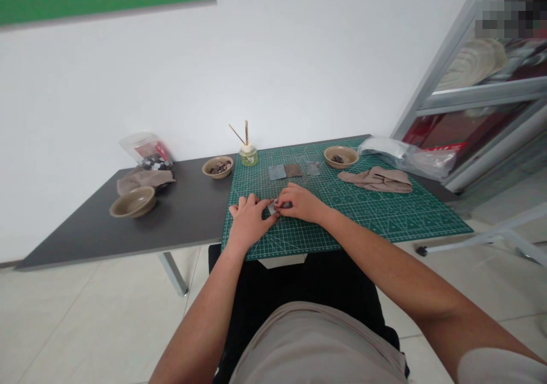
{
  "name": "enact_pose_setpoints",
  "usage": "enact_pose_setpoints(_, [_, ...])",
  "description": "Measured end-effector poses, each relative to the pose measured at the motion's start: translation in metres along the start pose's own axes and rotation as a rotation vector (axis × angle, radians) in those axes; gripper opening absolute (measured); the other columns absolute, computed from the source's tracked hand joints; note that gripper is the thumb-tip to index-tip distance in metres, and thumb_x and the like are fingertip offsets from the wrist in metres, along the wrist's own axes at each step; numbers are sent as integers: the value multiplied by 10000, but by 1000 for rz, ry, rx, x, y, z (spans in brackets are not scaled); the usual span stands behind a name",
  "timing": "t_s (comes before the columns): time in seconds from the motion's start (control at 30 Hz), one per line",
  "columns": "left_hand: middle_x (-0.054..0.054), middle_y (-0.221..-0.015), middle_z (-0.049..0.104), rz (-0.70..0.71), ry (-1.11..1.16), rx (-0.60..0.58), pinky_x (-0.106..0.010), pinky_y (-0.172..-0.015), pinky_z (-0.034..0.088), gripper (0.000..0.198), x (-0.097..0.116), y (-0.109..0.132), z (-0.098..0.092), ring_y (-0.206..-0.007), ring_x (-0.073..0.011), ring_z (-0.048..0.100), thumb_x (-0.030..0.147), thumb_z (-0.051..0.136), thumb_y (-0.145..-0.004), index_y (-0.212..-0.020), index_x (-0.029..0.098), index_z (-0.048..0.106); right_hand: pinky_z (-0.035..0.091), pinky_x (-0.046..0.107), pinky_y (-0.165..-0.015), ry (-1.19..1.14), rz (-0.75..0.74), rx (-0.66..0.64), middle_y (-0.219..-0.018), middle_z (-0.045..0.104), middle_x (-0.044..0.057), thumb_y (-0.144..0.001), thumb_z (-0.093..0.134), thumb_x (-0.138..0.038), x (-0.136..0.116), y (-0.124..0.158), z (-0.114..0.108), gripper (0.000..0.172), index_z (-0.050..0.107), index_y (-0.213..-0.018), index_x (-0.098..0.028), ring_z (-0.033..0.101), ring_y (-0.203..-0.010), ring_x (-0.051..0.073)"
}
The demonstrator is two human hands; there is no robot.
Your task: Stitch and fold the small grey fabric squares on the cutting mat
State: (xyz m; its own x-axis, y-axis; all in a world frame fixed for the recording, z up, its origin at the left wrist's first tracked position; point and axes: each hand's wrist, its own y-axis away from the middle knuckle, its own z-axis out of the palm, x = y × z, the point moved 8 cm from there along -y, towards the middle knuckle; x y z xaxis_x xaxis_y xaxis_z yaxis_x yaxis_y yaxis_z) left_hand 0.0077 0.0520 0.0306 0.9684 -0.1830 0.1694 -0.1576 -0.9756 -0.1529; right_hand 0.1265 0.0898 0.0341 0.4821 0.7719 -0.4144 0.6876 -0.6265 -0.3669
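The left hand [250,221] has its fingers closed on a pale square [270,208], while the right hand [301,203] grips a dark piece [284,204] (too small to name) over the green mat [384,224].

Seemingly a reed diffuser [248,156] stands beside a tan bowl [217,166].

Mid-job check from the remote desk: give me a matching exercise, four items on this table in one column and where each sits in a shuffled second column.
Items:
1. Folded beige cloth
2. Round tan ceramic bowl of dark pieces
3. Small glass jar with wooden sticks
4. Round tan ceramic bowl with a dark lump

Places:
A. Far edge of the green cutting mat
B. Mat's far left corner
C. Mat's right part
D. Dark tabletop, left of the mat

Pairs: 1-C, 2-D, 3-B, 4-A
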Motion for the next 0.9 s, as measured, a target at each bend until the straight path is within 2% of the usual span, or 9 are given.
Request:
enact_pose_setpoints(0.1, [-91,-1138,573,8,-7,0,-456,-907,347,444,0,0,0,-1084,-311,473,554,547,-896,-1281,353,640,426,340,-839,-11,44,26,-828,689,22,-791,753,-201,9,5,-6,33,729,-769,-198,553,-831,186])
enact_pose_setpoints(0.27, [-89,-1146,580,8,-14,-2,-461,-898,355,440,1,-1,0,-1084,-314,484,549,542,-902,-1287,357,631,421,376,-875,69,119,78,-871,706,49,-830,722,-215,23,2,-7,43,738,-806,-184,559,-868,207])
enact_pose_setpoints(0.47, [-91,-1139,580,1,-13,0,-465,-908,356,430,0,0,0,-1084,-317,481,551,552,-897,-1270,358,641,424,337,-852,1,38,27,-844,698,26,-798,732,-184,9,2,-4,47,710,-757,-188,561,-843,185])
enact_pose_setpoints(0.57, [-89,-1130,576,5,-18,-4,-466,-906,359,441,-1,0,1,-1073,-313,477,557,543,-900,-1281,356,636,415,339,-850,-13,67,48,-827,687,10,-771,741,-174,14,9,-8,69,686,-735,-196,551,-816,179])
enact_pose_setpoints(0.73, [-88,-1120,574,23,-23,-12,-467,-902,358,435,1,-1,1,-1062,-311,477,549,535,-907,-1290,366,630,410,365,-883,38,144,119,-872,699,37,-807,719,-184,26,10,-11,48,689,-770,-189,553,-878,205])
enact_pose_setpoints(0.9, [-90,-1120,573,29,-25,3,-466,-894,359,434,0,-1,2,-1054,-310,478,551,535,-907,-1290,368,628,410,364,-888,-10,99,75,-890,720,28,-805,711,-163,20,7,-10,62,689,-756,-194,574,-867,196])
